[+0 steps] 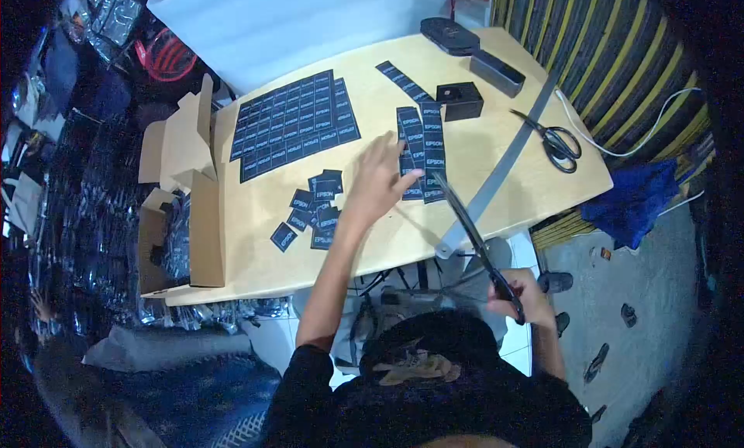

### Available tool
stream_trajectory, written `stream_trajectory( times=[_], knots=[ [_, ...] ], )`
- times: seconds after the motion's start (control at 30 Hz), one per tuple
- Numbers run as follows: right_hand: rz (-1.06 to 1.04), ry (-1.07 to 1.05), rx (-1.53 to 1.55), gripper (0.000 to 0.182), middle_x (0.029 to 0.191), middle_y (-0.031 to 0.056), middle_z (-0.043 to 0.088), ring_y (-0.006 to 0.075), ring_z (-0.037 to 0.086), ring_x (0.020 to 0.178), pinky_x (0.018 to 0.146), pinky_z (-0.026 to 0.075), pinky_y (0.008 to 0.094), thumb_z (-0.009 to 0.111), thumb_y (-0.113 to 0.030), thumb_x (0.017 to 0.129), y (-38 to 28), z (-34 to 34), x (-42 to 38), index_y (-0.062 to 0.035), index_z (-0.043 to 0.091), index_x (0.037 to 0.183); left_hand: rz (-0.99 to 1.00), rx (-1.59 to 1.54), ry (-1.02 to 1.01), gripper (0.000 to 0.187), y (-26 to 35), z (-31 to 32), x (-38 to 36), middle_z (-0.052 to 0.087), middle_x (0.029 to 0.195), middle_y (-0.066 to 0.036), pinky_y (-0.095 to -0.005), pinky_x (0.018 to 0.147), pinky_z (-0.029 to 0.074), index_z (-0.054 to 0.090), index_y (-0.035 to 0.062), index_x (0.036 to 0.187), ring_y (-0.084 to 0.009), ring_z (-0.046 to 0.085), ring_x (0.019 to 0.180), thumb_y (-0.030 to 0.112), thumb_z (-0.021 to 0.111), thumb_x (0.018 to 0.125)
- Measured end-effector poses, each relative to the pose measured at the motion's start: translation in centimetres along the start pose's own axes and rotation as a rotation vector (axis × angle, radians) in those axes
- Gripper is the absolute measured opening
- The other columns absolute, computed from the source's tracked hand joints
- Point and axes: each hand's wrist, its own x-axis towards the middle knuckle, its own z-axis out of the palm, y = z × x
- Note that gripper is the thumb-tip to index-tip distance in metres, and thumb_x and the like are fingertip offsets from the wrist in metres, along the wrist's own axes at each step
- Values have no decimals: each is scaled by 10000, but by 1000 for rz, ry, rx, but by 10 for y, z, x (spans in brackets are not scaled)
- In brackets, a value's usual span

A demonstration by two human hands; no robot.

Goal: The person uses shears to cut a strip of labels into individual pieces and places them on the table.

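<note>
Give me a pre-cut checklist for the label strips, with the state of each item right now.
1. Left hand on the black printed label strips on the wooden table: ok, fingers rest on them.
2. Right hand grips the long black scissors: ok.
3. Blades open: cannot tell, they look nearly closed.
4. Left fingers clear of the scissor tip: not ok, the tip sits close beside them.
5. Cut small black labels piled apart from the strips: ok.
6. Uncut black label sheet lying flat: ok.
</note>
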Motion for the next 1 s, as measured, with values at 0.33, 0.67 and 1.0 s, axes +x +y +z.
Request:
stream_trajectory(
  times=[0.33, 0.67, 1.0],
  knots=[
    [13, 86, 221, 166, 619, -55, 516, 15, 450, 563, 491, 323, 178, 733, -63, 716, 3, 18, -2, -60, 569, 689, -99, 88, 61, 355, -8, 60, 33, 470, 1257, -195, -480, 985, 244, 647, 166, 1086, -325, 381, 1203, 338, 646, 776],
    [-56, 285, 512, 125, 569, -58, 417, 27, 373, 486, 444, 290, 197, 595, -106, 844, 2, 43, 54, -8, 589, 920, 14, -259, 91, 209, 75, -17, -45, 520, 1163, -180, -394, 911, 416, 664, 19, 960, -335, 518, 1060, 9, 630, 754],
    [-28, 140, 668, 113, 575, -42, 462, 20, 369, 435, 387, 273, 195, 602, -78, 843, -13, 63, 79, -18, 546, 766, 53, -193, 23, 259, 101, -55, -115, 467, 1238, -180, -414, 973, 356, 676, 67, 967, -360, 428, 1172, 125, 703, 715]
  ],
)
